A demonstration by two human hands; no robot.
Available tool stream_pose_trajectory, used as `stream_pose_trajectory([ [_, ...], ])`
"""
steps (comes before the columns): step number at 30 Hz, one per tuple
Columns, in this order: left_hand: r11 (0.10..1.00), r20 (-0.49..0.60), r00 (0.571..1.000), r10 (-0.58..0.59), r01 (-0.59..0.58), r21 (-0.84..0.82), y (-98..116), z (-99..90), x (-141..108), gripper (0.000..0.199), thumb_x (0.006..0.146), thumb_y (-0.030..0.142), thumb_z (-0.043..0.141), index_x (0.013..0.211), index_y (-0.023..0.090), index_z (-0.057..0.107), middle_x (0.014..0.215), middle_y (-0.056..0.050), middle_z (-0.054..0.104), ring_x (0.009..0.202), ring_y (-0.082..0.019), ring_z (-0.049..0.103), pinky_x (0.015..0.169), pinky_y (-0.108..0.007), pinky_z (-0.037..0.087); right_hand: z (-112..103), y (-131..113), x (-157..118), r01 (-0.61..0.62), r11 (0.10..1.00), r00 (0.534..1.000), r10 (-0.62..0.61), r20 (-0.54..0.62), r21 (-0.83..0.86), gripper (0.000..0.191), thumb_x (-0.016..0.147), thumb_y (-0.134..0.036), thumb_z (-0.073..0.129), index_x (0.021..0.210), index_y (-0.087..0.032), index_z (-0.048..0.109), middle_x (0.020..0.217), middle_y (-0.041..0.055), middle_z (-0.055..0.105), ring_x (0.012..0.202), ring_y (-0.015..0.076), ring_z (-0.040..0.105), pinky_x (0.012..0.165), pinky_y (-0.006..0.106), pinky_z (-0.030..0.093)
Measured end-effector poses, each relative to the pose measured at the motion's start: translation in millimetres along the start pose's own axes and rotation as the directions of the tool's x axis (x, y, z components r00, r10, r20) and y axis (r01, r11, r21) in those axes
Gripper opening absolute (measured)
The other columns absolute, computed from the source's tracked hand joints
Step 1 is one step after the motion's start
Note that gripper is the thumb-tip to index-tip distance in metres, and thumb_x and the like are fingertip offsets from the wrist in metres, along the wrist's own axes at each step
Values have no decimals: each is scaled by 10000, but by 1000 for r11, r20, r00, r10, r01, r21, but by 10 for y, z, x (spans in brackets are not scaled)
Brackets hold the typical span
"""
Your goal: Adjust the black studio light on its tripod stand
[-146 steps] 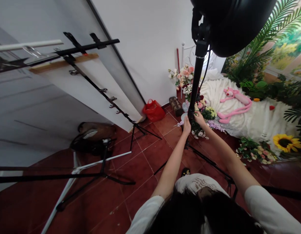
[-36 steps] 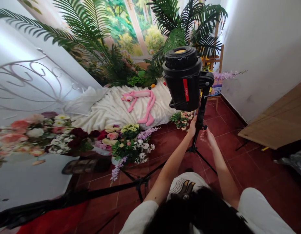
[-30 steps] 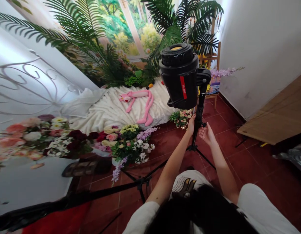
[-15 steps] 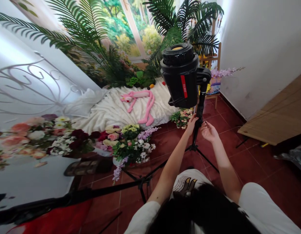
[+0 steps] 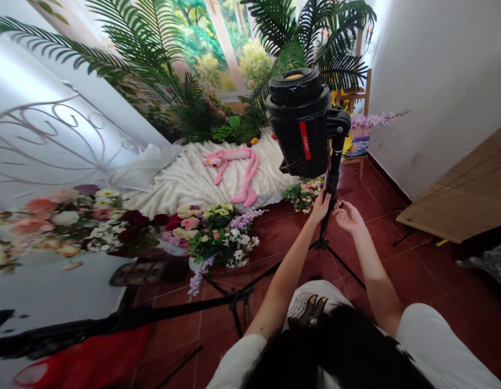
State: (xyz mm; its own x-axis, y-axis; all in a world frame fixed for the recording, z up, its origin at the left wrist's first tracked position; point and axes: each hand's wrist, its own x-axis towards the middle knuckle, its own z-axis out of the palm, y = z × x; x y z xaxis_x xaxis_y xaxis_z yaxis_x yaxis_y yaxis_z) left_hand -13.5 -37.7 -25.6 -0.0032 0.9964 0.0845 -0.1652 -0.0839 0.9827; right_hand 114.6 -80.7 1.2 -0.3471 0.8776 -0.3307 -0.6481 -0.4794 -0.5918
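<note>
A black studio light [image 5: 296,129] with a red label sits on top of a black light stand [image 5: 335,159], joined by a side bracket [image 5: 338,124]. Just below the lamp, my left hand [image 5: 321,206] is wrapped round the stand's pole. My right hand [image 5: 348,217] is on the pole's right side, palm turned up. Its thumb and fingertips pinch a small dark knob [image 5: 341,205] on the stand. The stand's spread legs [image 5: 347,267] rest on the red tiles below my hands.
A second black stand [image 5: 177,310] slants across the lower left near red cloth [image 5: 92,356]. Artificial flowers [image 5: 218,237] stand to the left. A pink plush toy [image 5: 244,173] lies on a white furry cover [image 5: 173,178]. A wooden board [image 5: 456,189] leans at right.
The view has shifted slightly. My left hand keeps its place on the pole, while the fingers of my right hand have turned a little at the knob.
</note>
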Motion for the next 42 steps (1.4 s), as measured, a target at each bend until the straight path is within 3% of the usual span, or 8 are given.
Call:
stream_pose_trajectory([
  [5,997,16,999,46,-47,67,-50,-28,3,394,874,551,566,1064,210,628,937,-33,670,828,-148,603,870,-294,498,31,228,36,165,925,934,-258,-246,-343,136,841,-330,633,818,-198,616,675,0,682,467,74,525,440,171,491],
  [11,999,36,999,26,-28,46,-111,-34,18,423,883,550,550,1128,211,611,920,-33,667,781,-137,597,825,-287,517,-127,266,9,331,589,841,-539,-53,-737,331,722,-502,737,805,-213,599,604,-33,644,455,101,549,454,213,481],
  [17,999,40,999,28,-29,22,-25,3,9,428,882,557,561,1110,200,625,971,-58,690,856,-168,631,868,-332,547,-196,-31,15,373,480,752,-657,-44,-794,317,778,-489,671,917,-203,674,709,12,679,549,144,601,572,281,519],
  [20,1000,40,999,14,-14,6,12,3,-13,418,883,542,570,1098,189,632,987,-64,690,895,-183,642,912,-356,542,-89,-176,-16,443,473,724,-690,-8,-762,394,788,-548,666,981,-205,665,886,64,714,787,192,677,749,343,560],
  [25,999,21,999,35,-34,-40,-28,11,0,400,880,501,595,1151,207,612,1103,-70,671,1056,-192,628,1035,-371,475,222,-196,-18,574,319,723,-630,284,-754,657,710,-467,795,1282,-249,555,1355,98,594,1244,243,571,1089,425,429],
  [30,996,33,998,46,-43,-79,-114,33,22,503,880,426,616,1323,210,514,1245,-93,633,1246,-194,558,1148,-373,377,483,-14,307,455,257,714,-677,177,-853,630,749,-447,748,1287,-231,501,1158,93,672,1036,239,658,1001,447,498],
  [36,996,7,1000,-1,1,-93,-150,15,1,595,908,380,576,1446,218,380,1532,-67,423,1500,-185,287,1254,-328,185,603,15,618,527,189,544,-824,159,-828,356,806,-508,655,986,-216,561,838,38,660,757,196,644,783,377,559],
  [42,998,13,1000,-27,28,-63,-138,32,-12,450,983,389,442,1392,205,408,1460,-73,484,1409,-177,425,1204,-325,311,464,-152,764,608,158,579,-759,299,-778,331,760,-520,675,824,-221,551,732,13,613,662,173,595,678,346,534],
])
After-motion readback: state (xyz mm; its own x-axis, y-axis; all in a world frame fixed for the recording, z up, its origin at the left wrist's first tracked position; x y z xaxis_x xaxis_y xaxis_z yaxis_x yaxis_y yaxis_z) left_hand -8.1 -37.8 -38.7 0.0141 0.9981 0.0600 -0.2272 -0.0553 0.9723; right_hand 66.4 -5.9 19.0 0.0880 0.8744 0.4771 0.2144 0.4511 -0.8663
